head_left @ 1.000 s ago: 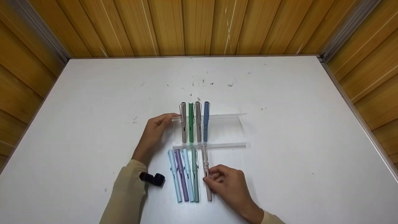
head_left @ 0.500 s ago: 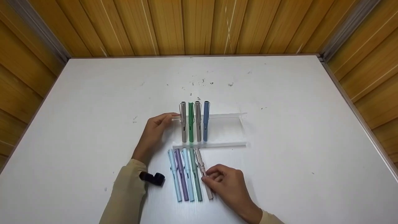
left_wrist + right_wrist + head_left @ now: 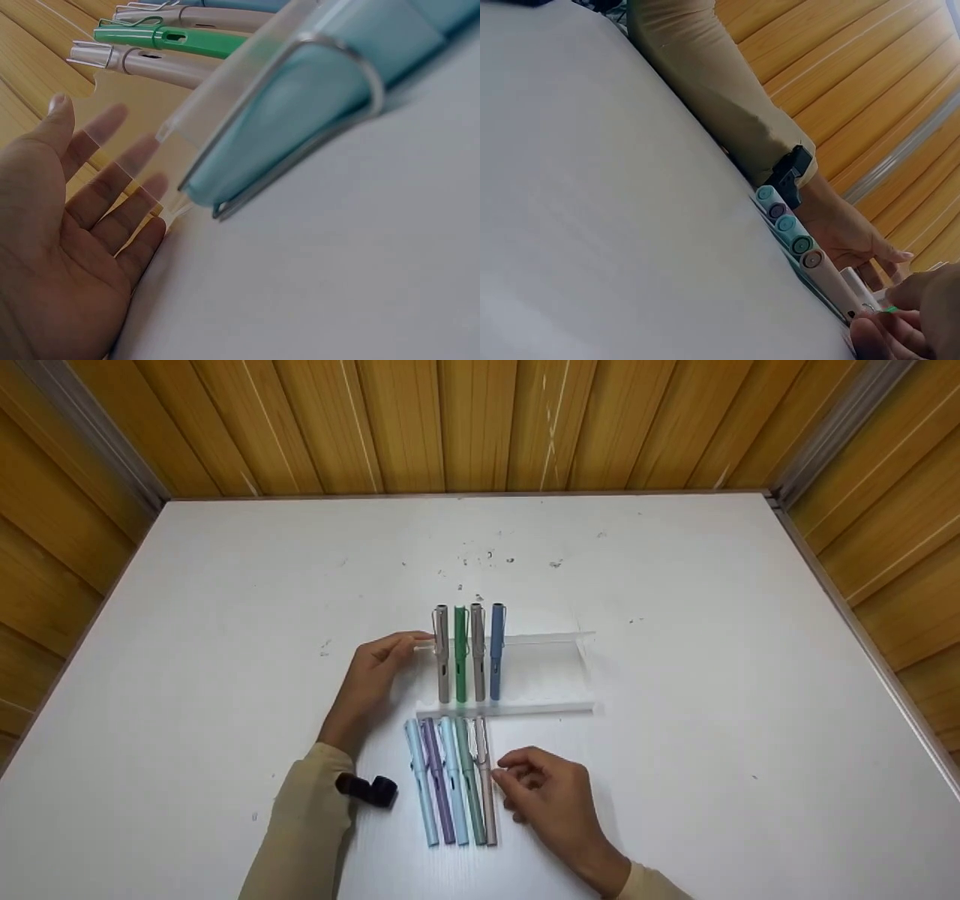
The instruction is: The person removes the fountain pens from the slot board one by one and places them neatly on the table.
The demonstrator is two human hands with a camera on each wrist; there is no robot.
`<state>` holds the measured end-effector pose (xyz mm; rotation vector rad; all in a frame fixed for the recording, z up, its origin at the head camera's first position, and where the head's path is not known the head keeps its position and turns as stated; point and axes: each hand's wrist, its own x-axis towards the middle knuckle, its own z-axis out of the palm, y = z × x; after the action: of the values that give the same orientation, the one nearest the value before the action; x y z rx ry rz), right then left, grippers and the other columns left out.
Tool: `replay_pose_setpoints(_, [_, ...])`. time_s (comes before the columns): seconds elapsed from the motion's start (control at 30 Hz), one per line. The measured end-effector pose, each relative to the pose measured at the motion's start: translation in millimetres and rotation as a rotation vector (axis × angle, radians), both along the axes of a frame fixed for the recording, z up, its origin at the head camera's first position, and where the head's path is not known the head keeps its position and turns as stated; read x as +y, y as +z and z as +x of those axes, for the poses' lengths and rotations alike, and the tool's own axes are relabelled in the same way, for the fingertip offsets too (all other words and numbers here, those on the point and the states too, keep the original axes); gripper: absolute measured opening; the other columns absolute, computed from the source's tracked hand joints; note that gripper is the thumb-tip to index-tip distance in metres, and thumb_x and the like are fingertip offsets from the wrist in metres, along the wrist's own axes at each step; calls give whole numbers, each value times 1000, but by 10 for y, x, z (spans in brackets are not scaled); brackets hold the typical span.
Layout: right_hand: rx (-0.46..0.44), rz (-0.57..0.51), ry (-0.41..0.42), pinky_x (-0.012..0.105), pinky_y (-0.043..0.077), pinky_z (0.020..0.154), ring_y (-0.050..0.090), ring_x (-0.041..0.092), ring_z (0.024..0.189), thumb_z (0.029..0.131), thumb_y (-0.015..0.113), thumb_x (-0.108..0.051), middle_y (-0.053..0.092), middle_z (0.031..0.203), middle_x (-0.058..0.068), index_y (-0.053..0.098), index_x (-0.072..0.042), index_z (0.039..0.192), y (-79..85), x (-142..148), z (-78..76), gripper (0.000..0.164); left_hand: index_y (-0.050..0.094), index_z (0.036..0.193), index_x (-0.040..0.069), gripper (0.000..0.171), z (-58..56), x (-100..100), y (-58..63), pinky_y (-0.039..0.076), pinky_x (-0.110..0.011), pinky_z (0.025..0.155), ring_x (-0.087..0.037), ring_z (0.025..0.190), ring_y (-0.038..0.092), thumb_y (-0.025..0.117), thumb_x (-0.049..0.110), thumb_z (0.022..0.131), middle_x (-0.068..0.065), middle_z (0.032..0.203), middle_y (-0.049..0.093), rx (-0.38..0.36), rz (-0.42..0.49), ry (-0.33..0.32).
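My left hand [image 3: 373,671] is at the left end of a clear pen rack [image 3: 544,709], its fingertips touching the far edge. In the left wrist view those fingers [image 3: 97,202] are extended and show through the clear plastic. My right hand [image 3: 555,802] is beside a pinkish-beige pen [image 3: 489,802], thumb tip at its right side, fingers loosely bent and not closed round it. That pen lies rightmost in a row with a green pen [image 3: 470,787], a purple pen [image 3: 437,780] and two light blue pens [image 3: 421,787]. In the right wrist view the fingertips partly hide the pinkish-beige pen [image 3: 832,281].
Several capped pens stand slanted in the rack: two grey-beige ones [image 3: 443,660], a bright green one [image 3: 460,656] and a blue one [image 3: 497,652]. A black wrist camera [image 3: 367,791] sits on the left sleeve. Wooden panels [image 3: 480,427] line the white table's [image 3: 712,660] back edge.
The pinkish-beige pen has moved left against the green pen, which shifted slightly at its lower end. My right hand's fingers have let go of it. The left hand has stayed still.
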<state>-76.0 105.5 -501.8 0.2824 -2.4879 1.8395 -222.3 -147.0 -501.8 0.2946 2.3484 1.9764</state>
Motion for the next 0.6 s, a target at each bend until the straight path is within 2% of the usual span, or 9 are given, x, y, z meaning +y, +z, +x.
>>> replay_pose_setpoints(0.1, [144, -30, -27, 25, 53, 44, 64, 10, 52, 90, 74, -4, 71, 73, 3, 72, -6, 93, -18, -7, -109, 4, 72, 120, 11, 31, -9, -6, 1, 37, -40, 113, -18, 128, 56, 50, 28, 106, -4, 128, 69, 7, -5, 9])
replay_pose_setpoints(0.2, [274, -28, -72, 23, 53, 45, 64, 15, 54, 87, 72, 8, 71, 75, 5, 71, -1, 93, 4, -17, -245, 11, 72, 120, 11, 30, -13, -9, 4, 37, -39, 114, -18, 129, 56, 50, 27, 106, -4, 128, 68, 7, -12, 17])
replay_pose_setpoints(0.37, [437, -20, -141, 23, 56, 52, 67, 18, 62, 85, 70, 13, 71, 82, 7, 71, 1, 96, -4, -1, -496, 17, 72, 120, 10, 30, -4, -1, 20, 35, -38, 115, -18, 130, 55, 51, 26, 106, -5, 130, 68, -6, 2, 20])
replay_pose_setpoints(0.5, [523, -7, -208, 21, 58, 64, 69, 15, 77, 86, 71, 9, 72, 91, 7, 72, -2, 100, -17, 4, -670, 18, 72, 121, 10, 30, 2, 8, 18, 36, -38, 115, -18, 130, 55, 51, 26, 106, -5, 129, 68, 10, 11, 8])
replay_pose_setpoints(0.6, [535, 11, -250, 22, 58, 70, 69, 18, 85, 87, 71, 7, 71, 97, 8, 72, -3, 102, -3, -9, -778, 18, 72, 121, 11, 30, -1, 4, 7, 37, -38, 114, -17, 129, 56, 51, 27, 106, -4, 128, 69, 29, 7, 0])
